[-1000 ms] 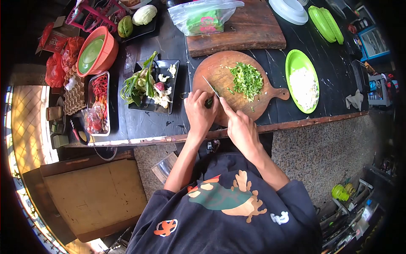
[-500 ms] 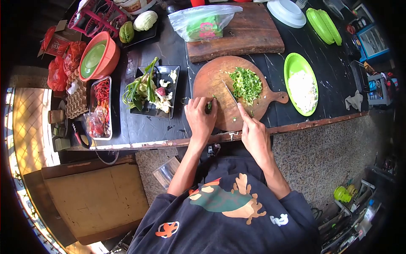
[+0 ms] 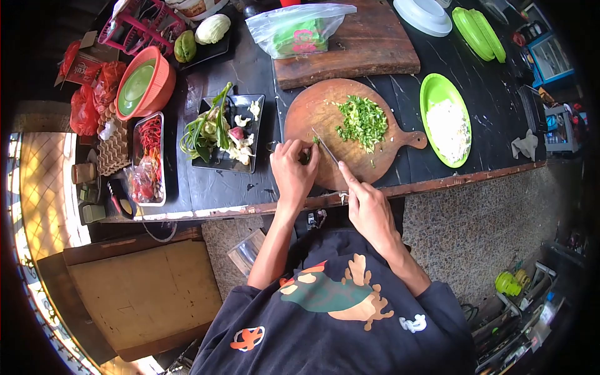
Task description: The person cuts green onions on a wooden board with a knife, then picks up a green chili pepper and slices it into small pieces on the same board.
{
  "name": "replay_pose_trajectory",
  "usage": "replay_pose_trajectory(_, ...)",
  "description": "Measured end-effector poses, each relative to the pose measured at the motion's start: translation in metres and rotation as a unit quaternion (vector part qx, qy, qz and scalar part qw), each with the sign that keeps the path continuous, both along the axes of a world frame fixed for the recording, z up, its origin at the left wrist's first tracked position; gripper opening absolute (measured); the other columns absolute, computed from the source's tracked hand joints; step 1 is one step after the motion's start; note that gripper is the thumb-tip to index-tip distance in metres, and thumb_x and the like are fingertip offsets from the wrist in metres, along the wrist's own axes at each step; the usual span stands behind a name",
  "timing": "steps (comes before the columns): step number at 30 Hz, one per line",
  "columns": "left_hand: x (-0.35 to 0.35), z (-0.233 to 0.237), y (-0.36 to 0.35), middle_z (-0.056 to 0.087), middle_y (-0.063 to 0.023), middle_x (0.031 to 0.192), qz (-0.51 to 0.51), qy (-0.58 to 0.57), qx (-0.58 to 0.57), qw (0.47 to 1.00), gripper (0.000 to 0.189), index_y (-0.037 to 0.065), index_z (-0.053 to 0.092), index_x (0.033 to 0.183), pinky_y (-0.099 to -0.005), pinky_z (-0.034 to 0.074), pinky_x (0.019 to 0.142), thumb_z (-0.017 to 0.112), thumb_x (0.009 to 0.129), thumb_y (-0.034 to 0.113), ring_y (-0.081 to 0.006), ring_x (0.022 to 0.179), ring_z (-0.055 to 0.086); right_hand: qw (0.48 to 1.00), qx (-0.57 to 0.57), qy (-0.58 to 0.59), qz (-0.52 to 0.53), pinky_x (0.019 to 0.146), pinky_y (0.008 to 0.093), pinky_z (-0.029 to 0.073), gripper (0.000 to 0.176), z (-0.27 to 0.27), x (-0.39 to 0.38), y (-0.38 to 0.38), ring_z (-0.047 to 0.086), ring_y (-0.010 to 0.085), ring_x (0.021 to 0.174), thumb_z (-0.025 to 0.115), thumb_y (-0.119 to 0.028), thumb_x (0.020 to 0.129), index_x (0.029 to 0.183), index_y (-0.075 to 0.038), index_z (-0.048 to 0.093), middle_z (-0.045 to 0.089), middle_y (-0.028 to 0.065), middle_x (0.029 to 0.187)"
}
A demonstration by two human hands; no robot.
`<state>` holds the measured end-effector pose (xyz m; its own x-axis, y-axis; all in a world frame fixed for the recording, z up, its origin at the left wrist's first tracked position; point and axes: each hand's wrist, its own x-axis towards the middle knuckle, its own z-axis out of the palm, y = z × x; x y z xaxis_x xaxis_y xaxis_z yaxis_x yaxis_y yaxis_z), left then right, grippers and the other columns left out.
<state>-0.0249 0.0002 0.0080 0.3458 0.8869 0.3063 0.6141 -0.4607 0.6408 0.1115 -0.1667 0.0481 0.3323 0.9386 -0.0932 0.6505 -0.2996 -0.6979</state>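
On the round wooden cutting board (image 3: 307,106), my left hand (image 3: 292,174) presses down with curled fingers around a small piece of green vegetable (image 3: 315,141), mostly hidden by the fingers. My right hand (image 3: 370,209) grips a knife (image 3: 327,149), its index finger stretched along the back of the blade. The blade lies slanted, right beside the left fingertips and the green piece. A heap of chopped greens (image 3: 362,124) sits on the board to the right of the blade, with a few loose bits around it.
Left of the board is a black square plate (image 3: 212,164) with leafy stalks, garlic and a shallot. A green oval plate (image 3: 427,94) with white chopped food stands right. Behind are a thick wooden board (image 3: 381,44) and a plastic bag (image 3: 300,34). The table's front edge (image 3: 437,182) runs close by.
My right hand has moved left with the knife, bringing the blade from near the chopped heap up to the left fingertips. My left hand has barely shifted.
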Motion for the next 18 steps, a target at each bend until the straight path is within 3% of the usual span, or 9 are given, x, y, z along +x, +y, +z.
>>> replay_pose_trajectory(8,0.001,-0.003,0.000,0.069,-0.0075,0.082,-0.003,0.009,0.030,1.000,0.013,0.006,0.082,0.091,-0.0440,0.046,0.077,0.090,0.091,0.016,-0.0295,0.079,0.063,0.999,-0.023,-0.016,0.020,0.076,0.0579,0.063,0.074,0.006,0.004,-0.033,0.075,0.0473,0.083,0.064,-0.004,0.107,0.175,-0.031,0.050,0.072,0.0225,0.094)
replay_pose_trajectory(18,-0.002,-0.003,0.001,0.071,-0.0069,0.087,-0.020,0.009,0.044,0.999,0.012,0.008,0.079,0.091,-0.0460,0.047,0.079,0.090,0.090,0.014,-0.0320,0.085,0.064,0.996,-0.064,-0.042,0.038,0.079,0.0617,0.063,0.078,0.004,-0.001,0.023,0.075,0.0495,0.084,0.062,-0.004,0.107,0.177,-0.034,0.046,0.069,0.0242,0.093)
